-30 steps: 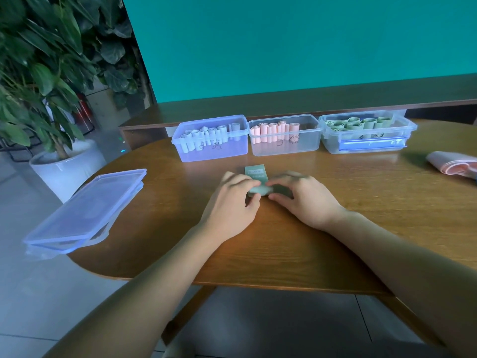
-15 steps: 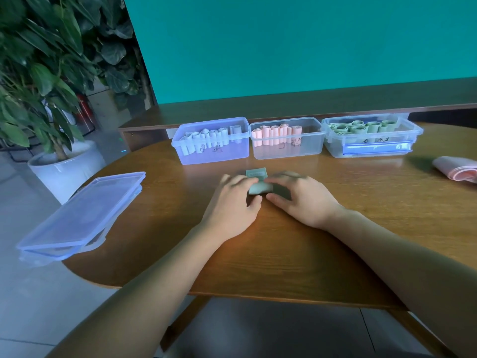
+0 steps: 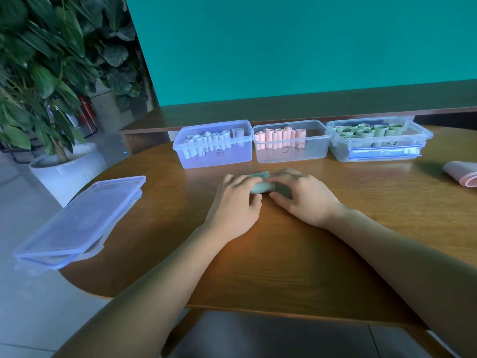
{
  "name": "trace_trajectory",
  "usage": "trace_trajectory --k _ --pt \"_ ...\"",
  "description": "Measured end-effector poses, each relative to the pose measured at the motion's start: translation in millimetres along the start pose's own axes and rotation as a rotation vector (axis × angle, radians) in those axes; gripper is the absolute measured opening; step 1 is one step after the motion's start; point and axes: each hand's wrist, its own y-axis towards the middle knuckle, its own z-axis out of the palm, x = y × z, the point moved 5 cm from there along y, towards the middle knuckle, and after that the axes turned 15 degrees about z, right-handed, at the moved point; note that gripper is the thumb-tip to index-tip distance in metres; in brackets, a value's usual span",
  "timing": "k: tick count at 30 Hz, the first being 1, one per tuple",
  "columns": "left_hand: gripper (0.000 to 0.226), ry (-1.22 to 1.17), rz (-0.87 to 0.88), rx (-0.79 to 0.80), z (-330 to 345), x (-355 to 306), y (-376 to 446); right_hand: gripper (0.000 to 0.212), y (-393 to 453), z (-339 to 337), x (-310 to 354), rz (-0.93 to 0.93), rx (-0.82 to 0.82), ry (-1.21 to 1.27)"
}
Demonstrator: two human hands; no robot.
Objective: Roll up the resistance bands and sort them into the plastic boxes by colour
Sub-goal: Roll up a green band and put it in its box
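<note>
Leftmost, stacked clear lids (image 3: pixel 77 223) overhang the table (image 3: pixel 284 267) edge. Mid-table, the left hand (image 3: pixel 236 202) and right hand (image 3: pixel 304 197) both curl their fingers around a green band (image 3: pixel 262 186), pinching its roll between them. Farther off stand the blue box (image 3: pixel 214 147), pink box (image 3: pixel 291 143) and green box (image 3: pixel 378 140); a pink band (image 3: pixel 462 173) lies far right.

Left hand (image 3: pixel 236 202) and right hand (image 3: pixel 300 196) grip a green band (image 3: pixel 262 186) on the table (image 3: pixel 284 267) — three boxes beyond.

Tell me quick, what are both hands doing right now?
Left hand: fingers curled on the green band, rolling it.
Right hand: also holding the green band.
</note>
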Motion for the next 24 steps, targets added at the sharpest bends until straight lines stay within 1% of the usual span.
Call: trace_trajectory --k 2,5,7,12,16,17,20,24 --pt "0.041 0.009 0.003 -0.007 0.6 0.5 2.3 0.042 3.2 1.4 -1.7 0.017 0.01 -0.013" --pt "0.034 -0.002 0.019 -0.047 0.0 2.2 4.6 0.045 8.9 3.6 -3.6 0.035 0.023 -0.048" --pt "0.032 0.001 0.01 -0.034 2.2 5.4 6.1 0.047 13.0 4.8 -3.8 0.041 0.038 -0.058" --pt "0.044 0.013 -0.056 0.04 9.4 15.2 13.9 0.046 21.0 5.3 -4.4 0.0 0.015 -0.013" --pt "0.048 0.018 -0.103 0.093 14.9 23.4 21.5 0.046 26.4 8.3 -7.3 0.007 0.031 -0.03" --pt "0.048 0.013 -0.098 0.079 15.2 24.2 23.0 0.047 28.1 8.8 -8.0 0.015 0.034 -0.033" --pt "0.041 -0.021 -0.033 -0.037 11.7 24.4 25.9 0.049 33.8 11.0 -9.0 0.035 0.05 -0.067" --pt "0.034 -0.016 -0.006 -0.024 15.3 27.4 28.6 0.05 41.7 12.2 -9.1 0.052 0.068 -0.095"
